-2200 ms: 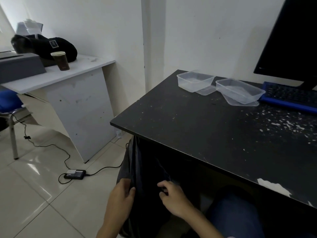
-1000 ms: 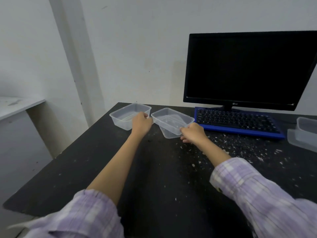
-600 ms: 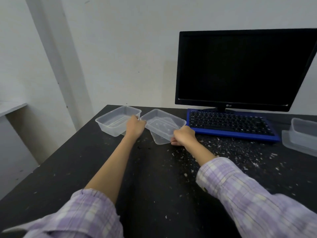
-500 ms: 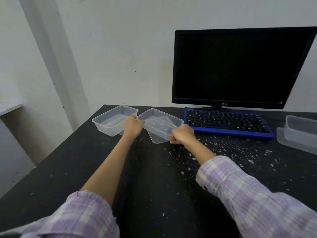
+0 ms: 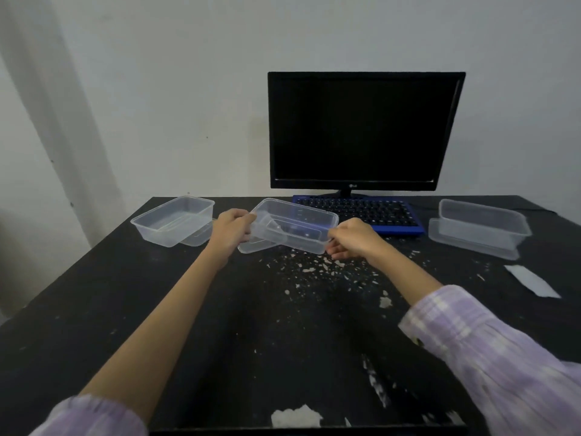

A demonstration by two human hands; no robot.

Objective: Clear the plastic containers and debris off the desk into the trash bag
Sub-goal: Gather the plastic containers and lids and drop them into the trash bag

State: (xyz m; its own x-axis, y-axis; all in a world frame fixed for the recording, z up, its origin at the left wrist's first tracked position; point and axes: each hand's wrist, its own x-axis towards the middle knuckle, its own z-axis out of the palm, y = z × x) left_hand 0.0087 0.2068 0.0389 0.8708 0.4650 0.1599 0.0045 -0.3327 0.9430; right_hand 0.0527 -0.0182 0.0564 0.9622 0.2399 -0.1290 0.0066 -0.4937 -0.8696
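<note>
I hold a clear plastic container [image 5: 295, 226] between both hands, just in front of the left end of the blue keyboard [image 5: 358, 212]. My left hand [image 5: 231, 229] grips its left end with curled fingers, and my right hand [image 5: 352, 240] pinches its right end, thumb above and fingers curled below. The container is tilted, its far rim higher; it seems lifted off the black desk [image 5: 157, 309], though I cannot tell if its near edge touches the lid [image 5: 251, 247] lying under it. Left of the keyboard, beyond my left hand, a second container [image 5: 173, 223] sits upright near the desk's left edge, part of another lid [image 5: 198, 237] showing below it. Right of the keyboard a third container [image 5: 481, 223] rests on a flat lid [image 5: 465, 245]. White debris flecks [image 5: 317, 272] are scattered over the desk in front of the keyboard, thickest just below my right hand, with a bigger white patch [image 5: 295, 415] at the near edge. A pale scrap of paper [image 5: 531, 280] lies in front of the third container. A dark monitor [image 5: 364, 130] stands behind the keyboard against the wall.
</note>
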